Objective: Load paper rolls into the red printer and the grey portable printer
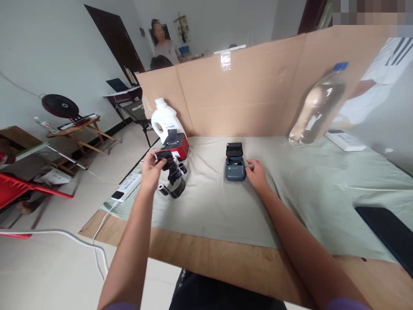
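Observation:
My left hand (pixel 152 167) pinches a strip of glossy black ribbon (pixel 176 172) between thumb and fingers. The ribbon hangs down in loops to the cloth, with small rolls or cores (pixel 163 189) along it. Behind that hand stands a red and black box-shaped device (pixel 180 146), partly covered. A small dark blue label printer (pixel 235 172) sits mid-table, its black lid (pixel 234 150) flipped up. At the printer's right side is my right hand (pixel 256 172), fingers apart and holding nothing; whether the fingertips touch the casing is hard to tell.
A cardboard panel (pixel 238 94) rises behind the table. Before it stand a white jug (pixel 165 118) and a large clear bottle (pixel 318 110). A power strip (pixel 127 188) lies left, a phone (pixel 385 232) right, beyond it a white box (pixel 345 141). Other people are behind the panel.

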Available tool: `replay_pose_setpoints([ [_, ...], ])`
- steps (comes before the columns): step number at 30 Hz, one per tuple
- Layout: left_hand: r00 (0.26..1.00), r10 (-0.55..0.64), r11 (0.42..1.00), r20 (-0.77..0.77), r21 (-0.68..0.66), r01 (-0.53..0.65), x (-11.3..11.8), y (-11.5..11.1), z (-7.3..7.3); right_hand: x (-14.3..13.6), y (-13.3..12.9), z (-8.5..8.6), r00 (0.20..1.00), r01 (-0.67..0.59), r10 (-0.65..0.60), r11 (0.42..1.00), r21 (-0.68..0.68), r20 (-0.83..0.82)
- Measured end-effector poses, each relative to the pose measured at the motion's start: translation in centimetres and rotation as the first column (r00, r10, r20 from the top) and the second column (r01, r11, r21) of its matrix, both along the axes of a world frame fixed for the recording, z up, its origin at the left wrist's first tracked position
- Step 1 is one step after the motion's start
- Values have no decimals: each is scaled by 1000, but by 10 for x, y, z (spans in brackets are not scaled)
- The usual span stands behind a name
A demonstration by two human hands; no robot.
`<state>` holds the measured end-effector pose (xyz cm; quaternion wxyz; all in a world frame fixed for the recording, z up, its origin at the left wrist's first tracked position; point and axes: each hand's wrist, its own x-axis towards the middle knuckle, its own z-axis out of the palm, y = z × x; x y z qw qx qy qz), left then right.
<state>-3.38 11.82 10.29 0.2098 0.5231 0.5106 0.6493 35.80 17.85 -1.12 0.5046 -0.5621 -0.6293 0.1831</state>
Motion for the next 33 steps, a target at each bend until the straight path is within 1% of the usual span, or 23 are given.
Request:
replay_pose_setpoints([
  [1,986,-117,993,115,43,113,27,-1,4,-2,-2,4,999,32,-32,999,27,-29],
  [3,898,-314,949,309,81,304,84,0,6,-6,-8,18,996,53,-47,995,85,-78],
  [4,845,-372,925,384,76,373,111,1,3,-9,-11,27,995,24,-14,995,102,-96],
  [6,759,-430,880,488,36,474,159,5,-6,-17,-18,49,984,-118,129,988,98,-125],
  [8,704,-471,839,532,23,544,192,11,-19,-23,-23,72,948,-273,278,960,53,-157],
  [10,685,-522,807,508,33,590,210,16,-32,-27,-27,89,920,-351,345,936,-1,-183],
  [12,703,-572,788,422,44,614,216,19,-43,-27,-29,101,907,-397,382,916,-55,-176],
  [14,735,-594,789,327,56,612,218,20,-52,-23,-29,108,884,-463,449,878,-116,-133],
  [15,750,-591,796,298,63,602,218,20,-57,-22,-28,111,866,-500,489,854,-146,-105],
  [17,777,-553,825,302,70,560,218,17,-65,-18,-22,117,839,-540,541,820,-187,-50],
  [18,791,-517,847,326,63,527,219,15,-69,-17,-17,120,839,-538,543,820,-194,-30],
  [20,829,-433,891,354,29,454,222,8,-77,-16,-4,125,860,-504,510,842,-192,-25],
  [22,875,-364,923,319,-3,385,226,1,-84,-15,14,126,887,-461,457,867,-186,-67],
  [24,911,-328,939,250,-17,343,231,-6,-90,-14,31,122,901,-433,422,887,-160,-98],
  [25,920,-322,941,224,-26,336,233,-8,-92,-14,39,117,909,-416,407,898,-142,-87],
  [27,920,-334,935,204,-55,351,236,-9,-96,-13,51,103,929,-369,371,921,-122,-6],
  [29,911,-362,917,198,-98,386,238,-8,-99,-13,58,87,935,-323,338,937,-137,108],
  [31,903,-375,903,208,-139,407,238,-6,-101,-13,60,71,922,-300,327,941,-154,205],
  [33,899,-366,895,242,-173,411,236,-3,-100,-13,61,61,909,-291,321,945,-148,265],
])
